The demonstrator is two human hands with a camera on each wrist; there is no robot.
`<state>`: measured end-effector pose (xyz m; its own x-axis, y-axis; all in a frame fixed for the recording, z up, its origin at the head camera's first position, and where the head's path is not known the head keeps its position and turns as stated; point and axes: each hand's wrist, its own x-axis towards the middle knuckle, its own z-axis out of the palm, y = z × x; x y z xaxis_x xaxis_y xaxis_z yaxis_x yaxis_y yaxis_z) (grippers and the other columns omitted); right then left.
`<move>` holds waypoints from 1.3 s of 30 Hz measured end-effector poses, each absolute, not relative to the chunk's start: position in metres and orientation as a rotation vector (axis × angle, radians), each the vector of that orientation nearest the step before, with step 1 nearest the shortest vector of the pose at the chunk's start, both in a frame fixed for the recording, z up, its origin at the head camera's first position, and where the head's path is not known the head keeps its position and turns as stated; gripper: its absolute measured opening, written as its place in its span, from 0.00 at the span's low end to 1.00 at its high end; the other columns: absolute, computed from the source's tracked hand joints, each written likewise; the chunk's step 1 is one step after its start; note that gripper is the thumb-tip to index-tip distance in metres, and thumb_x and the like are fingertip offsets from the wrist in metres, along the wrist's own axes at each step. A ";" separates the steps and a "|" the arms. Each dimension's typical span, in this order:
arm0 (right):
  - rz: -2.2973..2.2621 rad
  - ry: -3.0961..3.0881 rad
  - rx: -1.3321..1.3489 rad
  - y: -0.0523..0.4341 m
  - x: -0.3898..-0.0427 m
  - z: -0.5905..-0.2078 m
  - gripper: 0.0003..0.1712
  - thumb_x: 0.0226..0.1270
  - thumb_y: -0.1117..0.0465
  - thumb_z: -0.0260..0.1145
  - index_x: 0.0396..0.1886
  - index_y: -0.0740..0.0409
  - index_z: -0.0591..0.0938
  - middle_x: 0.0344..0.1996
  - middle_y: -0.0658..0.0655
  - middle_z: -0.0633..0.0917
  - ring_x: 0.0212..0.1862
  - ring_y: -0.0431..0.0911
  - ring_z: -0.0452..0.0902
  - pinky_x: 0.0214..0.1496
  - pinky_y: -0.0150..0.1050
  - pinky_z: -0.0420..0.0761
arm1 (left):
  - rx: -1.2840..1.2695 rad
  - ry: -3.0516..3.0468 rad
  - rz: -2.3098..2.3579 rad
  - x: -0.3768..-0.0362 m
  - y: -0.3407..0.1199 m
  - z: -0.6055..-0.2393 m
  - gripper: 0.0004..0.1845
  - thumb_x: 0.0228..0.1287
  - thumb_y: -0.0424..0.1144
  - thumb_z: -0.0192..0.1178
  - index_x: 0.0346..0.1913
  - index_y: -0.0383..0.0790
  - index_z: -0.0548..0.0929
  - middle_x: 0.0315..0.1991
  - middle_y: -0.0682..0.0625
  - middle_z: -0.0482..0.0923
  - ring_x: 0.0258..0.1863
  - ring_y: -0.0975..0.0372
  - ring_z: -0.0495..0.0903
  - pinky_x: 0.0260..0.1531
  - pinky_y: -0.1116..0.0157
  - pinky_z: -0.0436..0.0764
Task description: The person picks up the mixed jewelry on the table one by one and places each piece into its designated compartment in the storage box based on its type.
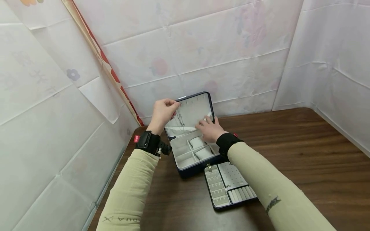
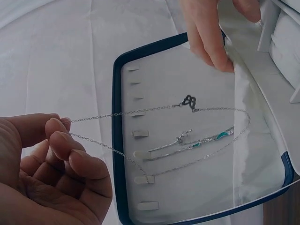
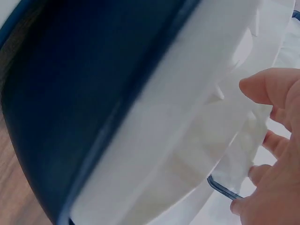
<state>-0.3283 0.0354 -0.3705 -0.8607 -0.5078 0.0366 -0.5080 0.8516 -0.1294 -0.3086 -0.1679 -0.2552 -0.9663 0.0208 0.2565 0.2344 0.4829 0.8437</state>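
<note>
My left hand point(image 1: 163, 112) pinches a fine silver chain necklace point(image 2: 188, 102) between thumb and fingertips at the upper left of the raised lid. The chain hangs in a loop across the white lid lining point(image 2: 187, 79), with a small dark openwork piece on it. A second silver chain with turquoise pieces point(image 2: 196, 146) hangs from one of the lid's hooks. My right hand point(image 1: 210, 130) reaches into the navy jewelry box point(image 1: 190, 168), its fingers extended and thumb apart. Its fingertips are at the edge of the lid's fabric pocket point(image 2: 251, 187).
White cushions point(image 1: 203, 153) sit in the box's divided compartments. A removable navy jewelry tray point(image 1: 235, 175) with ring rolls and slots lies in front on the brown wooden table point(image 1: 289, 144). White sheeting point(image 1: 231, 48) covers the walls behind and beside the table.
</note>
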 end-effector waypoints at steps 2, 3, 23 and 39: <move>0.197 -3.026 0.841 0.036 -0.329 -0.369 0.35 0.75 0.59 0.64 0.78 0.48 0.66 0.78 0.59 0.63 0.81 0.65 0.41 0.78 0.68 0.38 | -0.221 -2.506 -1.486 -0.310 -0.169 -0.255 0.10 0.73 0.42 0.63 0.42 0.39 0.87 0.22 0.52 0.76 0.21 0.62 0.75 0.24 0.69 0.74; 0.184 -3.029 0.846 0.036 -0.329 -0.367 0.35 0.75 0.59 0.64 0.78 0.48 0.66 0.78 0.59 0.63 0.81 0.66 0.41 0.78 0.68 0.38 | -0.222 -2.504 -1.487 -0.310 -0.169 -0.254 0.10 0.73 0.42 0.63 0.42 0.39 0.87 0.21 0.51 0.76 0.21 0.63 0.75 0.25 0.68 0.74; 0.211 -3.149 0.909 0.041 -0.339 -0.366 0.33 0.77 0.65 0.51 0.79 0.42 0.66 0.82 0.56 0.56 0.80 0.69 0.31 0.77 0.66 0.26 | -0.210 -2.461 -1.505 -0.311 -0.172 -0.249 0.12 0.76 0.43 0.59 0.48 0.39 0.86 0.44 0.38 0.87 0.29 0.59 0.82 0.31 0.67 0.79; 0.290 -3.175 0.925 0.045 -0.336 -0.362 0.35 0.76 0.68 0.50 0.79 0.43 0.65 0.82 0.56 0.54 0.81 0.66 0.28 0.76 0.67 0.24 | -0.202 -2.407 -1.577 -0.316 -0.179 -0.250 0.12 0.77 0.41 0.58 0.50 0.35 0.85 0.50 0.36 0.85 0.37 0.52 0.87 0.35 0.65 0.83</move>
